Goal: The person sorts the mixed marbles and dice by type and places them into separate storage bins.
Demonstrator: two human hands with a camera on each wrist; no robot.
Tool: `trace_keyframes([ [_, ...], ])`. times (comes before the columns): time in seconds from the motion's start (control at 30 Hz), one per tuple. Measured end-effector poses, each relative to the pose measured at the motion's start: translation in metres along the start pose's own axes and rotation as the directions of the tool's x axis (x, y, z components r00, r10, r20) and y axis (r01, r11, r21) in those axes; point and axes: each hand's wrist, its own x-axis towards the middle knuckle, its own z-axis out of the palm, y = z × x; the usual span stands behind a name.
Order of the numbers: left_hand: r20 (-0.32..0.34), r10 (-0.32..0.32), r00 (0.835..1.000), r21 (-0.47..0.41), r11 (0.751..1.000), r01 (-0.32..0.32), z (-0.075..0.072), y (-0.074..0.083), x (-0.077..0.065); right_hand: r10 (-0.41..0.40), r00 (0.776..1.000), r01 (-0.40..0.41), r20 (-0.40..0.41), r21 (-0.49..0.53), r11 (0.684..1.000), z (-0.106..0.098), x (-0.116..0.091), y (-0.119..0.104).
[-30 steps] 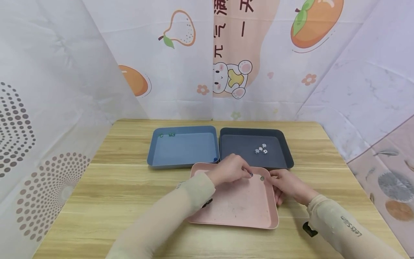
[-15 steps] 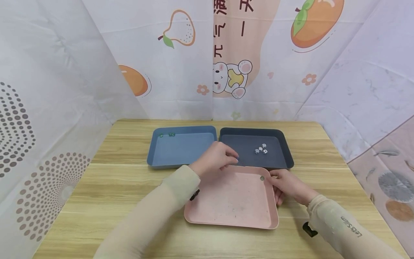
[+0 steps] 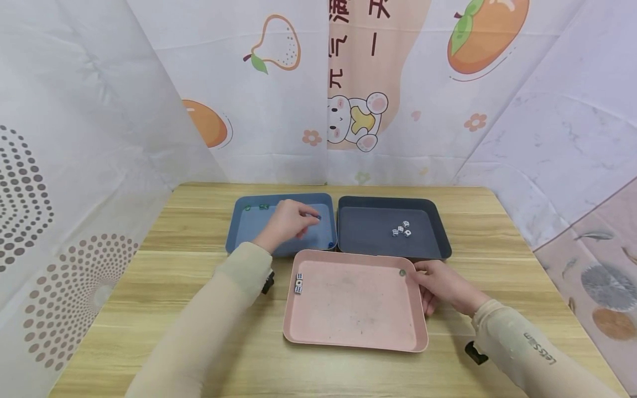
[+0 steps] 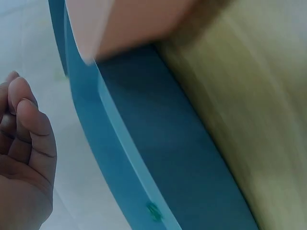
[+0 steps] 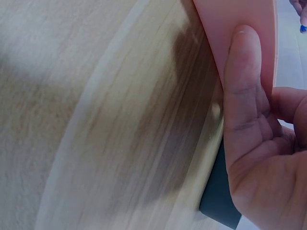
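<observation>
Over the blue tray [image 3: 278,255] at the back left, my left hand [image 3: 287,225] pinches a small blue piece [image 3: 318,216] between thumb and fingertips. The piece also shows as a blue bit [image 5: 302,29] in the right wrist view. Another small blue piece [image 3: 330,244] lies in that tray's near right corner, and small green pieces [image 3: 264,207] lie along its far side. My right hand [image 3: 445,286] grips the pink tray [image 3: 355,347] by its far right corner, one finger [image 5: 243,72] flat along the outer wall. Near that corner, inside, is a small greenish piece [image 3: 402,272].
Three white dice [image 3: 298,283] stand in a row along the pink tray's left wall. A dark navy tray [image 3: 368,232] sits at the back right, holding several white dice [image 3: 400,229]. All the trays stand on a wooden table [image 3: 164,309], with a printed curtain [image 3: 278,127] behind.
My left hand has carried the blue piece from the pink tray's far side, leftward and away, to over the blue tray. The white dice have come into view. My right hand stays put.
</observation>
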Motion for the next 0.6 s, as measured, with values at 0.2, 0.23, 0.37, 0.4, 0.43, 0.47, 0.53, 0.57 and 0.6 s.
trace_keyframes([
  [0.2, -0.077, -0.054, 0.996, -0.007, 0.999, 0.054, -0.017, -0.022, 0.005, 0.004, 1.0, -0.004, -0.009, 0.002, 1.0, 0.0, 0.0, 0.001],
  [0.23, -0.086, -0.062, 0.994, -0.004, 0.998, 0.062, -0.018, -0.025, 0.005, 0.005, 1.0, -0.005, -0.01, 0.002, 1.0, 0.0, 0.0, 0.001],
  [0.37, -0.119, -0.101, 0.988, 0.016, 0.995, 0.103, -0.023, -0.038, 0.008, 0.008, 1.0, -0.008, -0.015, -0.004, 1.0, 0.001, 0.0, 0.0],
  [0.4, -0.127, -0.111, 0.986, 0.023, 0.993, 0.115, -0.024, -0.041, 0.009, 0.013, 1.0, -0.013, -0.018, -0.001, 1.0, 0.001, 0.0, 0.0],
  [0.43, -0.133, -0.121, 0.984, 0.031, 0.991, 0.126, -0.025, -0.044, 0.01, 0.012, 1.0, -0.013, -0.018, -0.004, 1.0, 0.001, 0.0, 0.0],
  [0.47, -0.137, -0.128, 0.982, 0.041, 0.99, 0.135, -0.026, -0.046, 0.01, 0.014, 1.0, -0.014, -0.018, -0.005, 1.0, 0.001, 0.001, 0.0],
  [0.53, -0.143, -0.141, 0.98, 0.053, 0.987, 0.149, -0.027, -0.05, 0.012, 0.016, 1.0, -0.016, -0.019, -0.002, 1.0, 0.001, 0.001, 0.001],
  [0.57, -0.144, -0.145, 0.979, 0.065, 0.986, 0.156, -0.027, -0.052, 0.012, 0.016, 1.0, -0.016, -0.019, -0.001, 1.0, 0.001, 0.001, 0.001],
  [0.6, -0.144, -0.15, 0.978, 0.073, 0.984, 0.162, -0.027, -0.053, 0.013, 0.015, 1.0, -0.015, -0.021, 0.0, 1.0, 0.0, 0.001, 0.001],
])
